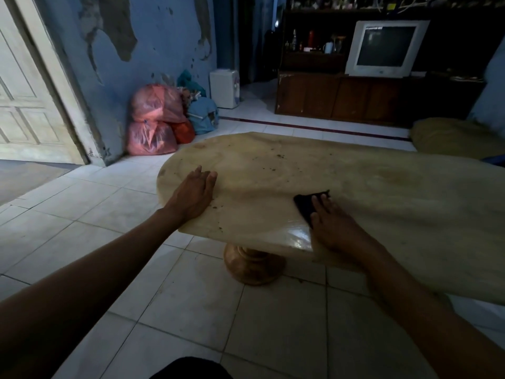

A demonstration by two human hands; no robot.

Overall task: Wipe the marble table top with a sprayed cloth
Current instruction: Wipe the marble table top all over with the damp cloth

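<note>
A beige marble table top [314, 170] on a round pedestal base [252, 265] fills the middle and right of the view. Dark crumbs and specks are scattered over its left and far parts. My left hand [195, 191] lies flat on the table's left edge with straight fingers. My right hand [332, 222] presses a dark cloth [307, 205] flat against the marble near the front edge; most of the cloth sticks out beyond my fingers to the left. A glossy wet-looking patch [296, 236] shines just in front of the cloth.
Pink and orange plastic bags [155, 119] are piled against the peeling blue wall on the left. A white door [27, 105] stands at far left. A wooden cabinet [355, 97] with an old TV [385, 47] is at the back. White floor tiles surround the table.
</note>
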